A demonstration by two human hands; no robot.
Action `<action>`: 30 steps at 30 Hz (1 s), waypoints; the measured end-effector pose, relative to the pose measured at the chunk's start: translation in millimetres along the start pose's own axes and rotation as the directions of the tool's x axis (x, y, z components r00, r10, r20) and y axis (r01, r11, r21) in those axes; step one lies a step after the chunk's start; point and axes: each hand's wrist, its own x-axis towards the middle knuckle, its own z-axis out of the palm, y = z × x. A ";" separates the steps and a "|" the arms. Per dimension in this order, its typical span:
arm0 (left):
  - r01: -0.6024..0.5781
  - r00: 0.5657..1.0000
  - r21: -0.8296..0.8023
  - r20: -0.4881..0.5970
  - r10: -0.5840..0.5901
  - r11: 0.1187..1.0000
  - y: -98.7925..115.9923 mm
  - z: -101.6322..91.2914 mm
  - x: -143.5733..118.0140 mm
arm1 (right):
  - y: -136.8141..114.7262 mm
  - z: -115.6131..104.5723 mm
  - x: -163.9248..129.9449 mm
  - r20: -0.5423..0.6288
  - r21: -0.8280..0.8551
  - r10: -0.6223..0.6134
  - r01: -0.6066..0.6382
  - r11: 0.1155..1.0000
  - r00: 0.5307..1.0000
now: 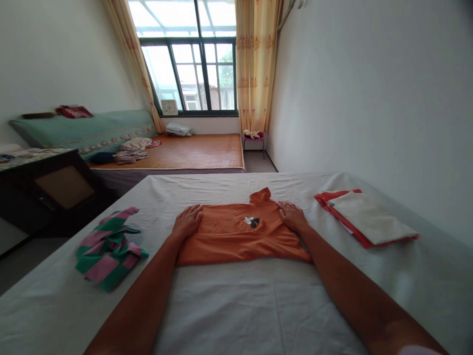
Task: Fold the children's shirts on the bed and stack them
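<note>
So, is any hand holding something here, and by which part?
Nothing is held. The left hand and right hand lie flat and open on the two side edges of the orange shirt, pressing it onto the white sheet.

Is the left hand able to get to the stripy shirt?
Probably yes. The left hand lies flat on the orange shirt, and the stripy shirt sits just to its left on the same sheet, with nothing between.

text: none can be read | orange shirt point(240, 236): only a small cartoon print is borne, no lettering | wall clock point(169, 107) at window sill: digits too small to be made out
</note>
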 end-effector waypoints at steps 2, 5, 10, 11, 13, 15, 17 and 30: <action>0.034 0.999 -0.024 -0.026 -0.035 0.999 -4.0 1.1 2.4 | -1.3 -1.2 0.4 -0.002 -0.004 0.010 -0.010 1.000 1.000; 0.045 0.998 -0.063 -0.041 -0.048 0.997 -6.8 0.9 4.9 | -0.6 -4.3 10.3 0.035 0.025 0.033 -0.034 0.999 0.999; 0.052 0.997 -0.132 -0.051 -0.059 0.990 -8.6 2.1 6.7 | -2.3 -8.6 55.3 0.033 0.233 0.079 -0.084 0.969 0.996; 0.061 0.996 -0.149 -0.058 -0.070 0.987 -8.4 2.2 6.6 | -5.0 -8.0 64.9 0.014 0.268 0.094 -0.094 0.959 0.995; 0.073 0.994 -0.173 -0.072 -0.087 0.982 -8.2 2.0 6.0 | -12.5 -5.7 80.6 0.019 0.364 0.098 -0.098 0.926 0.995; 0.070 0.993 -0.178 -0.080 -0.085 0.981 -8.9 1.4 6.4 | -20.5 -3.6 90.4 0.063 0.478 0.052 -0.076 0.875 0.997; 0.069 0.993 -0.181 -0.084 -0.085 0.981 -11.4 0.4 9.1 | -27.4 -4.4 94.4 0.081 0.562 0.000 -0.045 0.826 0.997; -0.156 0.985 -0.540 -0.145 0.091 0.827 -11.9 -53.3 7.4 | -27.6 -85.1 18.7 -0.057 0.891 -0.135 0.111 0.440 0.989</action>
